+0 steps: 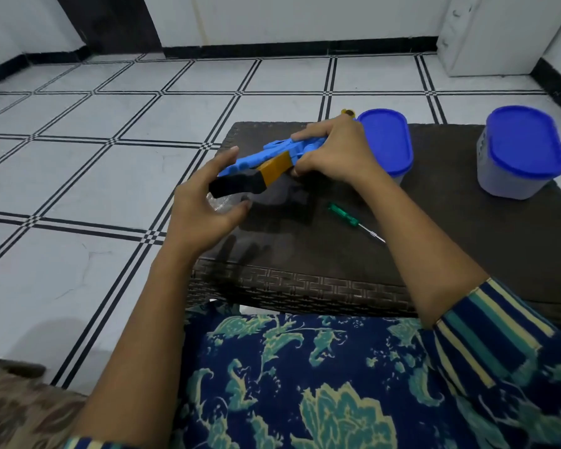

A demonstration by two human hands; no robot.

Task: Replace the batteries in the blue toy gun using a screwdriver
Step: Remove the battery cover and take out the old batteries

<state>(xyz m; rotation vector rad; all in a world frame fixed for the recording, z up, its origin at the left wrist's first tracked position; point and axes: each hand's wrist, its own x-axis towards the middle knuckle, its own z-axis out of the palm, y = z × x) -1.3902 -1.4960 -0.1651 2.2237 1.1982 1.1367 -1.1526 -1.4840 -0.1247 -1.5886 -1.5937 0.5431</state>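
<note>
The blue toy gun (266, 157) has an orange band and a black grip end, and it is held tilted above the dark wicker table (305, 283). My right hand (334, 153) is shut on its far, upper part. My left hand (204, 202) is open, fingers spread, right beside the black grip end without clearly gripping it. A green-handled screwdriver (345, 215) lies flat on the table, just right of the gun and below my right wrist. No batteries are visible.
Two tubs with blue lids stand on the table: one (386, 140) right behind my right hand, another (525, 150) at the far right. A small clear object (221, 202) lies under my left hand. Tiled floor lies to the left of the table.
</note>
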